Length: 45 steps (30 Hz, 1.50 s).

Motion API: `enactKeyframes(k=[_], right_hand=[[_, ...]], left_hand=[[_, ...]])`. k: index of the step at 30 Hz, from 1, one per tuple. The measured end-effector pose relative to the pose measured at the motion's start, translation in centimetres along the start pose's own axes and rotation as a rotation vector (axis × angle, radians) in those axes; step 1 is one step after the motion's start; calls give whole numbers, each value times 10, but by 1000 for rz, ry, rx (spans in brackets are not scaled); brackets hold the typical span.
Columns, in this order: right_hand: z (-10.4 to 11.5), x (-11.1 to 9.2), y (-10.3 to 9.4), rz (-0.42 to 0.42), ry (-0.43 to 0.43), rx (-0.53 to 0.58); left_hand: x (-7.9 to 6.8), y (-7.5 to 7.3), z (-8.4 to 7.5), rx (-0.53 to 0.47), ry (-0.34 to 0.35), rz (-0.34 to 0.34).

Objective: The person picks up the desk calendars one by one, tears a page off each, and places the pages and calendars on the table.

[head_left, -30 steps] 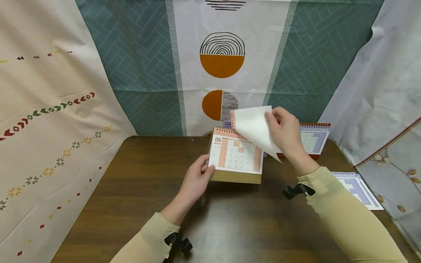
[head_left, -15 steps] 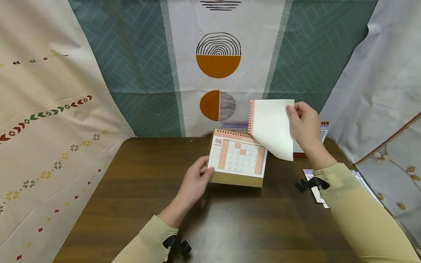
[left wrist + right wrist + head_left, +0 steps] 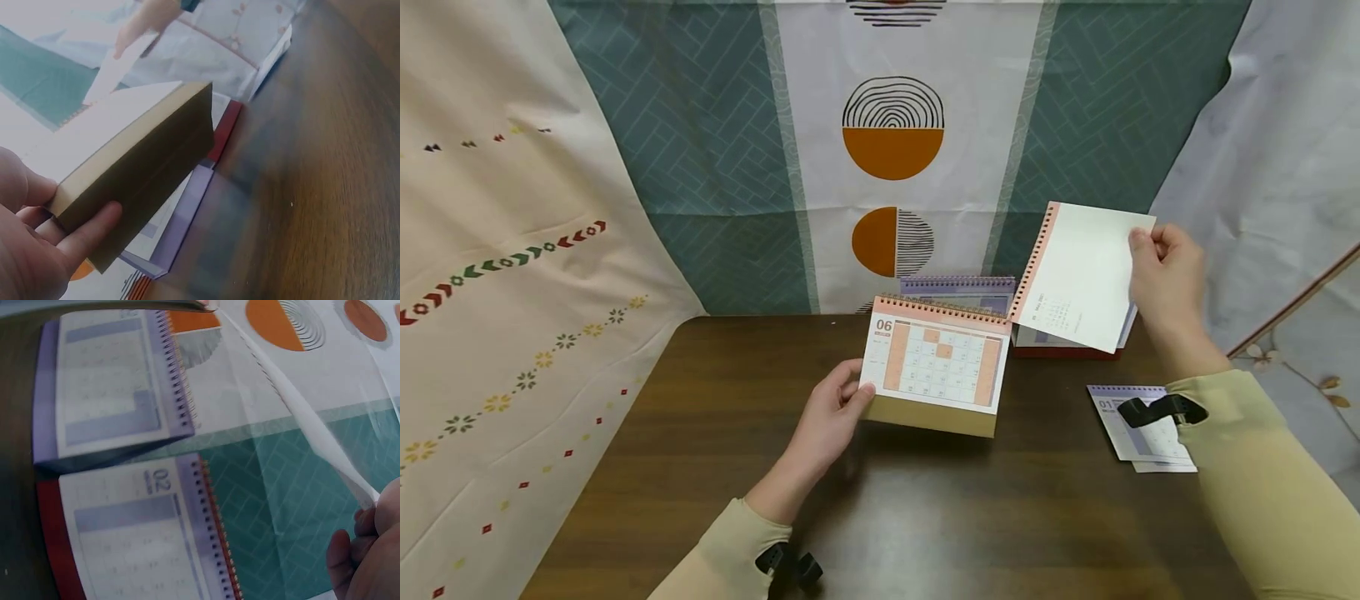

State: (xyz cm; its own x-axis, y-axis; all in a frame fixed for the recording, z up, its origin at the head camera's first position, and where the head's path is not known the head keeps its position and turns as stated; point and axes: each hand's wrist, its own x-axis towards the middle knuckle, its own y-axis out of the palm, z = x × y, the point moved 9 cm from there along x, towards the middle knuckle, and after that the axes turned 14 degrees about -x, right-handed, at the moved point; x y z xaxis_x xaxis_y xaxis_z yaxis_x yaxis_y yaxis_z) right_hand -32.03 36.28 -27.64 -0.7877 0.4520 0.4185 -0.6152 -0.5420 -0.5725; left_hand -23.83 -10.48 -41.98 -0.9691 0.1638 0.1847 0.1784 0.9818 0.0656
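Observation:
My left hand [image 3: 820, 417] grips the lower left corner of a desk calendar [image 3: 947, 367], thumb in front and fingers behind its tan stand. The calendar is tilted and shows a pink page marked 06. In the left wrist view its cardboard stand [image 3: 144, 162] lies between thumb and fingers. My right hand [image 3: 1172, 279] pinches the edge of a calendar page [image 3: 1082, 267], mostly white with a pink punched strip. The page's lower left corner meets the calendar's upper right corner; whether it is still attached I cannot tell. Edge-on, the sheet [image 3: 312, 428] crosses the right wrist view.
Behind stand a purple desk calendar [image 3: 112, 381] and a red-based one [image 3: 125, 537] showing 02. Loose purple-edged pages [image 3: 1142, 425] lie at the right of the wooden table [image 3: 737, 467], below my right wrist. Patterned cloth [image 3: 700, 150] hangs at the back and sides.
My right hand has moved right with the page, pulling it from across the calendar's top out to its right corner. The left hand keeps its hold, and the 06 page is fully uncovered.

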Motion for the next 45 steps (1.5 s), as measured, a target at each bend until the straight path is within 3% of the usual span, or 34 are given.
enactKeyframes(k=[15, 30, 45], right_hand=[[-23, 0, -9, 29, 77, -50], [-23, 11, -7, 66, 105, -27], [-41, 4, -17, 51, 167, 27]], left_hand=[[-5, 14, -4, 11, 7, 63], [-2, 20, -13, 29, 49, 97], [-5, 31, -19, 34, 58, 131]])
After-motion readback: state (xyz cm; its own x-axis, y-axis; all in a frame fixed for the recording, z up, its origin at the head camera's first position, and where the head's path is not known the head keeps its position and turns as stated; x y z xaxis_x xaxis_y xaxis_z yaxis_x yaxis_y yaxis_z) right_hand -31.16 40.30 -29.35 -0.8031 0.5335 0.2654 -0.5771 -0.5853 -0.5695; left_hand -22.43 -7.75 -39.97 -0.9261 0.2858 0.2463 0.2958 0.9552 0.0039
